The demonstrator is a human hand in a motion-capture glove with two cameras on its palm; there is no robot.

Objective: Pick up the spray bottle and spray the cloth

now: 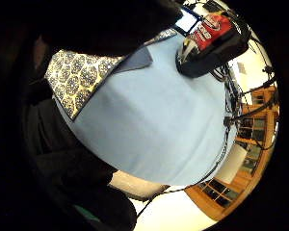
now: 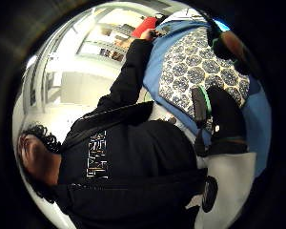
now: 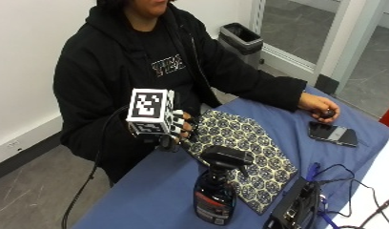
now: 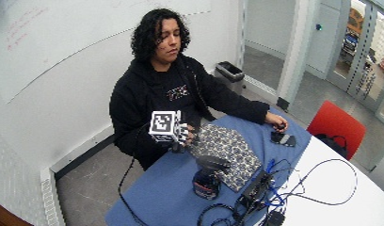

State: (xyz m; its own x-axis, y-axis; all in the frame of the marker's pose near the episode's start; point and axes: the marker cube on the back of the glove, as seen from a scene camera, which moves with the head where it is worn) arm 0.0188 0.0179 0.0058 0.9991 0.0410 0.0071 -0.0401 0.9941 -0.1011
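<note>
Reaching stage: black-gloved right hand (image 3: 175, 128) hovering empty, fingers relaxed; next, closing round dark plastic trigger spray bottle (image 3: 215, 193) just beyond, beside patterned navy-and-cream cloth (image 3: 245, 152).

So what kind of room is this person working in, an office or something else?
Likely an office or meeting room: a whiteboard on the wall, glass doors to a hallway, a waste bin on the floor, and a red chair at the table.

White walls, whiteboard (image 4: 67, 42) behind. Grey floor (image 3: 35, 195). Blue-covered table (image 3: 150, 200). Black bin (image 3: 242, 40) by glazed doors (image 4: 367, 52). Red chair (image 4: 333, 125).
</note>
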